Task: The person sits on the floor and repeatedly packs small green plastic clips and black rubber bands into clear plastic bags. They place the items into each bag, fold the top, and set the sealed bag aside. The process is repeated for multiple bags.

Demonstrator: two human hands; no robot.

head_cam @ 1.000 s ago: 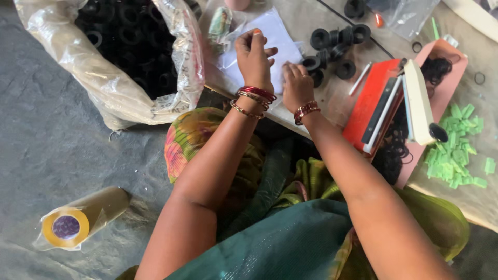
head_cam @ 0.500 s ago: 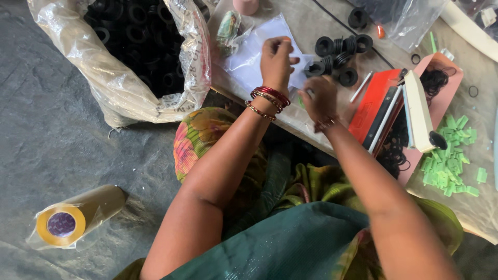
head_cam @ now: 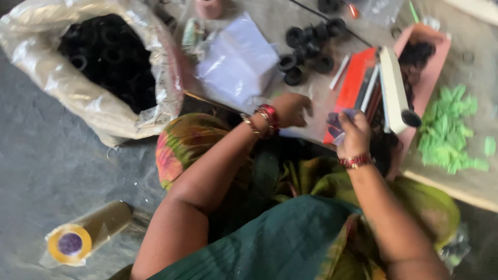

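Observation:
My left hand (head_cam: 292, 109) hovers with curled fingers over the near edge of the low board, just below a stack of clear plastic sleeves (head_cam: 237, 62); whether it holds anything is blurred. My right hand (head_cam: 354, 134) is closed on a small clear plastic pouch (head_cam: 338, 120) beside the red heat sealer (head_cam: 363, 88) with its white arm (head_cam: 394, 91). Several black rubber rings (head_cam: 308, 46) lie on the board above my hands.
A big plastic sack of black rings (head_cam: 106, 62) stands at the left. Green paper slips (head_cam: 448, 129) lie at the right, next to a pink tray (head_cam: 430, 57). A roll of film (head_cam: 85, 234) rests on the grey floor at lower left.
Both hands have drawn back from the plastic sleeves toward my body. The right hand has moved right to the sealer with a pouch in it.

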